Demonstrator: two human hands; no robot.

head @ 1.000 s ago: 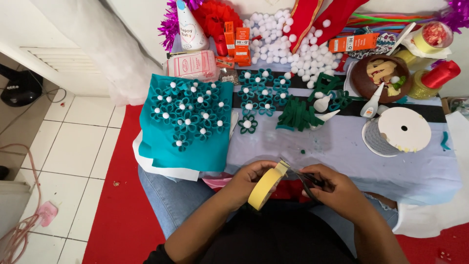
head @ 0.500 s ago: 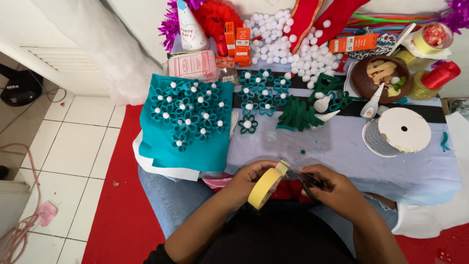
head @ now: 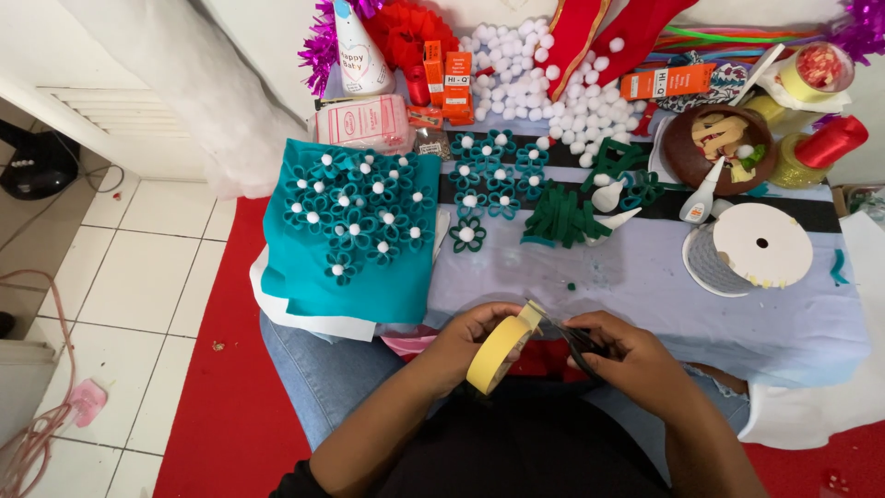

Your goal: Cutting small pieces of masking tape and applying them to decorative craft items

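Two hands at lower centre — left hand [head: 466,346] clamped on yellow tape roll [head: 501,349], right hand [head: 636,360] closed on dark scissors [head: 573,337] — best cut square, strip taut.

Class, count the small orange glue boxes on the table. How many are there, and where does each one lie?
3. Two orange boxes stand side by side at the top, and, left of the white pom-poms. A third lies flat to their right. Others may be hidden.

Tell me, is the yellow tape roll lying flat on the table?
No, the left hand holds the yellow tape roll up over the lap.
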